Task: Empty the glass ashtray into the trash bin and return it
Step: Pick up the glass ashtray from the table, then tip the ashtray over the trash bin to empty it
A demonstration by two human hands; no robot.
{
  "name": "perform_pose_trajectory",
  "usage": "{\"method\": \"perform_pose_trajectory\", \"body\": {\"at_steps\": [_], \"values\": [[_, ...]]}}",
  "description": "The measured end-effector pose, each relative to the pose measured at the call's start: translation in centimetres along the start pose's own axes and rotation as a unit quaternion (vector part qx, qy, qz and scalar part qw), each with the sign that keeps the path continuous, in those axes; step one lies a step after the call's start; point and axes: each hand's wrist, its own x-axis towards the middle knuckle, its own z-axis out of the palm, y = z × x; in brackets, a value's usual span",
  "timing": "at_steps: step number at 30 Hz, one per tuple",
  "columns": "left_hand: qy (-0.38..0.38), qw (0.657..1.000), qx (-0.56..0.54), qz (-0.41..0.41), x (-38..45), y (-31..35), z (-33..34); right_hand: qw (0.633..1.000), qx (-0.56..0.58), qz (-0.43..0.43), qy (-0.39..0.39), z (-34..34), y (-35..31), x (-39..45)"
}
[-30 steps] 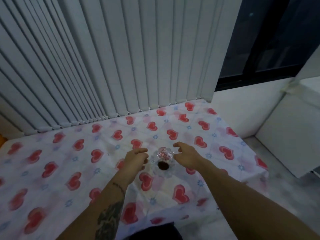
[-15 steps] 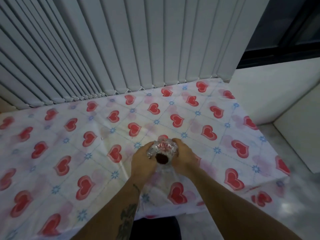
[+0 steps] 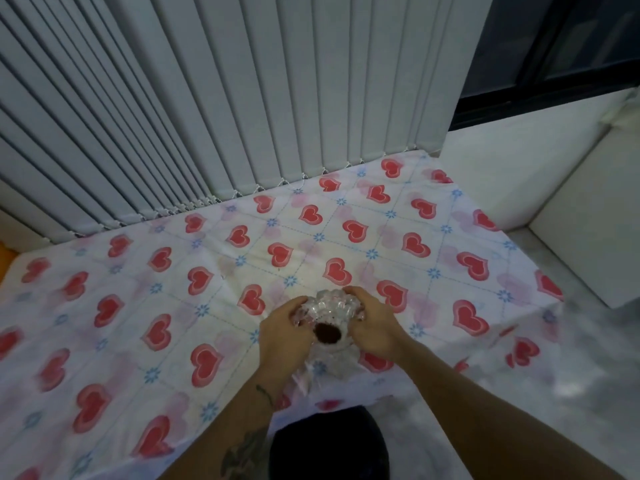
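1. A second ago your hands were apart, either side of the glass ashtray (image 3: 329, 318); now your left hand (image 3: 285, 332) and right hand (image 3: 375, 327) are both curled closed around its rim, fingers wrapped on the glass.
2. The ashtray sits near the front edge of the heart-print tablecloth (image 3: 207, 282), dark residue in its bowl; whether it has left the cloth, I cannot tell.
3. So the grasp looks made; next, keep it level and carry it to the dark bin (image 3: 329, 445) just below the table edge.
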Motion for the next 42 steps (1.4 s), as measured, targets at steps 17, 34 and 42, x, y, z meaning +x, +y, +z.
{"method": "perform_pose_trajectory", "body": {"at_steps": [17, 34, 42], "values": [[-0.163, 0.978, 0.072, 0.109, -12.3, -12.0, -8.7, 0.998, 0.008, 0.056, 0.043, 13.3, -0.5, -20.2], [-0.216, 0.968, 0.118, 0.059, -14.8, -20.6, -1.1, 0.989, 0.021, 0.143, 0.034, 17.9, 11.9, -19.4], [-0.156, 0.974, 0.136, 0.09, -9.7, -30.0, 6.7, 0.985, 0.081, 0.148, 0.035, 23.5, 24.4, -11.3]]}}
